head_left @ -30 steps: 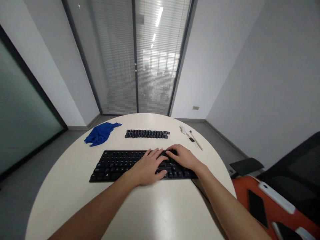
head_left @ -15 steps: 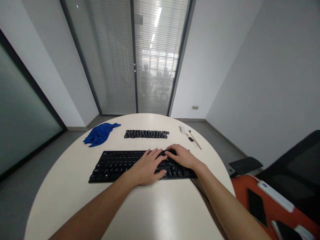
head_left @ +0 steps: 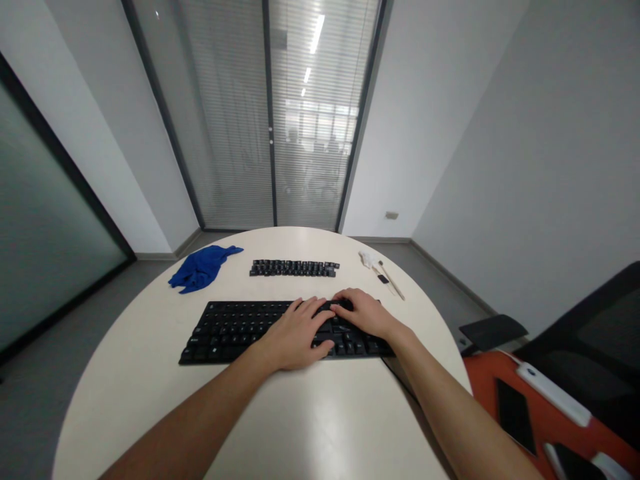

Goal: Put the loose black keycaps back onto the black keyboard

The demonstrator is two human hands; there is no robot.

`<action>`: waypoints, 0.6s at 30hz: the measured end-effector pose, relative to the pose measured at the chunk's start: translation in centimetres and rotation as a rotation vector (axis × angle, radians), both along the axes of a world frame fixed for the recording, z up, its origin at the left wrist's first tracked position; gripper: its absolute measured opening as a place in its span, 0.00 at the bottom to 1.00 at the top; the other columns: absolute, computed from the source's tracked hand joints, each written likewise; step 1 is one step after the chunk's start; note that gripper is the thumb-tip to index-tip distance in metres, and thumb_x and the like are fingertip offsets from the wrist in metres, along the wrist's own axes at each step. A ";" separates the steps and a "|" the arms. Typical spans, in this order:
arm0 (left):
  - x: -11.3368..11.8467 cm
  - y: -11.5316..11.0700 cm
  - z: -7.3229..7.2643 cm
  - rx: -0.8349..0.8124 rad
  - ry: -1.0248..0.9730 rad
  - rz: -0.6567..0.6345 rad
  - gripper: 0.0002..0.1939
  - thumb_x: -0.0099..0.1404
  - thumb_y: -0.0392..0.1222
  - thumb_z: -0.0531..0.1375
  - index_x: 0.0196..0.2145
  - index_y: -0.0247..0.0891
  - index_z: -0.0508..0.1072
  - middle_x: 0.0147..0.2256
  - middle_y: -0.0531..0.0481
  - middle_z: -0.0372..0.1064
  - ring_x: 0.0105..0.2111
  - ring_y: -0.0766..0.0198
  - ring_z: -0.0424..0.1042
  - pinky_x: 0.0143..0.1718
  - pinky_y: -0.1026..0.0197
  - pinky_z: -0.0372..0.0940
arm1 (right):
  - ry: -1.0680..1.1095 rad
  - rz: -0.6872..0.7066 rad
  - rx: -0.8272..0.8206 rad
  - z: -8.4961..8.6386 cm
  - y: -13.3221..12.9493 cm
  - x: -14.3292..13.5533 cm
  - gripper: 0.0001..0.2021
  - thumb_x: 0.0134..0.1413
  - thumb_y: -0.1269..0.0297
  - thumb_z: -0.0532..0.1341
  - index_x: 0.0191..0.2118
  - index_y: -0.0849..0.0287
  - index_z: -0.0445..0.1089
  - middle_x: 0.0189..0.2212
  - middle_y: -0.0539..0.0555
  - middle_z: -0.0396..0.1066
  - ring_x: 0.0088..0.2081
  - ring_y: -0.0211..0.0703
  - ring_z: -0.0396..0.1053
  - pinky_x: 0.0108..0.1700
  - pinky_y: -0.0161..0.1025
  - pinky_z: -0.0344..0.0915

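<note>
A black keyboard lies across the round table in front of me. My left hand rests palm down over its middle, fingers spread over the keys and thumb out to the right. Just right of it, my right hand is bent over the upper keys, index finger and thumb curled close together near the left fingertips. Whatever lies between those two tips is too small and hidden to make out. Beyond the keyboard, loose black keycaps are lined up in rows. The hands cover part of the keys.
A crumpled blue cloth lies at the table's far left. Toward the far right are a white wad, a thin stick-like tool and a small black piece. An orange chair seat at right bears a phone and a white power strip.
The view has shifted very slightly. Both hands stay in nearly the same place on the keyboard, and nothing else has visibly moved.
</note>
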State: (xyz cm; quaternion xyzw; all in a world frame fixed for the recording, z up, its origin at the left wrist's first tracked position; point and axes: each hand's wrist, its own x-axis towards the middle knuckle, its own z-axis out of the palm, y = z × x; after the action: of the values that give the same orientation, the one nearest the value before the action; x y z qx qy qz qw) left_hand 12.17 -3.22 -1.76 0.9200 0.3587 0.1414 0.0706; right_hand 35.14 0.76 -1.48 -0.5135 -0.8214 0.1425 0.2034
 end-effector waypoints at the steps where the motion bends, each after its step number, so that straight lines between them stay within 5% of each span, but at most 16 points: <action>1: 0.0 0.0 0.0 0.002 0.000 -0.001 0.30 0.69 0.54 0.56 0.64 0.39 0.61 0.68 0.39 0.53 0.68 0.47 0.52 0.68 0.42 0.45 | 0.002 0.001 0.002 0.0 0.0 0.0 0.15 0.63 0.53 0.60 0.47 0.57 0.76 0.45 0.58 0.77 0.47 0.51 0.73 0.52 0.46 0.66; 9: -0.1 0.0 -0.1 -0.002 -0.003 0.000 0.32 0.70 0.55 0.55 0.66 0.39 0.58 0.68 0.40 0.53 0.69 0.49 0.50 0.69 0.42 0.45 | 0.041 0.018 -0.011 0.1 0.1 0.1 0.17 0.68 0.51 0.55 0.44 0.56 0.76 0.43 0.57 0.78 0.45 0.49 0.73 0.50 0.43 0.65; 18: 0.0 0.1 0.1 -0.034 -0.008 0.000 0.32 0.70 0.55 0.55 0.66 0.38 0.58 0.69 0.40 0.51 0.69 0.48 0.49 0.69 0.41 0.43 | -0.174 -0.232 -0.070 0.5 4.0 1.1 0.17 0.70 0.61 0.49 0.49 0.61 0.74 0.48 0.59 0.77 0.49 0.47 0.74 0.51 0.37 0.64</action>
State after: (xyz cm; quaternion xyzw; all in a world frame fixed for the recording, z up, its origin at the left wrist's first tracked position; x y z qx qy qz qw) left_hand 12.18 -3.16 -1.67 0.9181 0.3609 0.1388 0.0876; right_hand 36.20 4.75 -1.03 -0.6223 -0.7655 0.1013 0.1285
